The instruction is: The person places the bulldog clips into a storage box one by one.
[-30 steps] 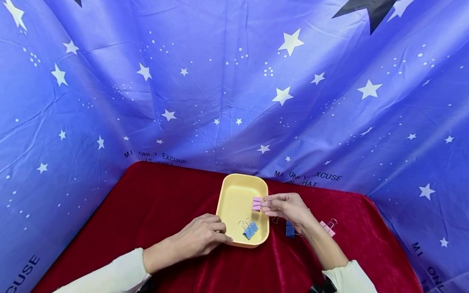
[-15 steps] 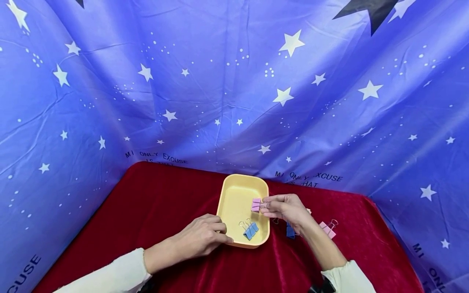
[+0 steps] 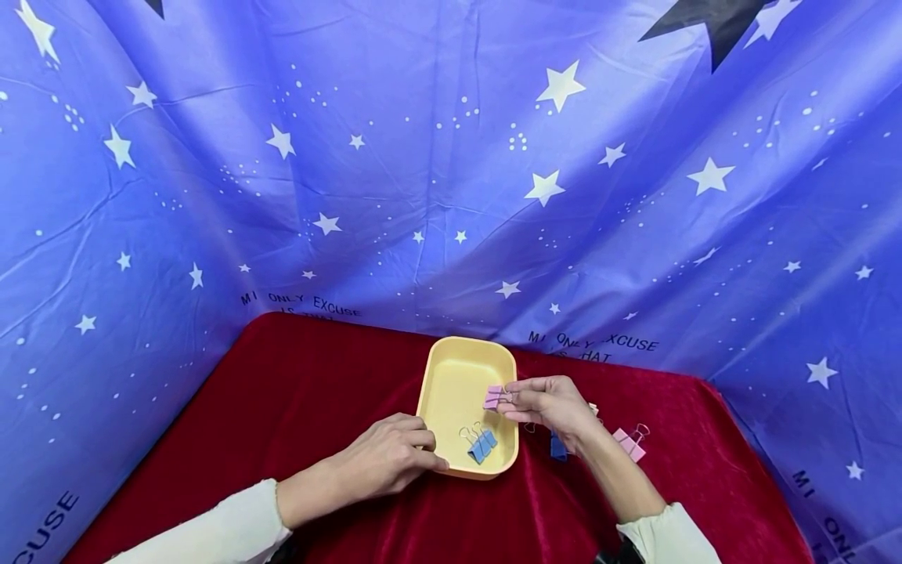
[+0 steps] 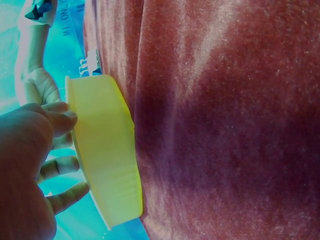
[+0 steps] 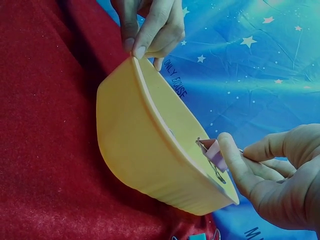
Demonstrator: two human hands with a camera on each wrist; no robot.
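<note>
A yellow plastic box (image 3: 458, 384) with no lid stands on the red cloth. At its near left corner my left hand (image 3: 395, 454) grips the rim, as the right wrist view also shows. My right hand (image 3: 557, 407) pinches a pink binder clip (image 3: 493, 397) by its wire handles, over the right part of the box. In the right wrist view, this pink binder clip (image 5: 215, 155) hangs just inside the rim. On the box's floor, near the front, lies a blue binder clip (image 3: 482, 446) with its wire handles up.
Right of the box, partly behind my right hand, lie a dark blue binder clip (image 3: 558, 445) and a pale clip (image 3: 594, 409). Farther right is another pink binder clip (image 3: 629, 444). A blue star-printed curtain (image 3: 437, 157) surrounds the red-covered table (image 3: 317, 376).
The pink binder clip in my right hand has tilted and sunk very slightly over the box. My left hand stays on the rim.
</note>
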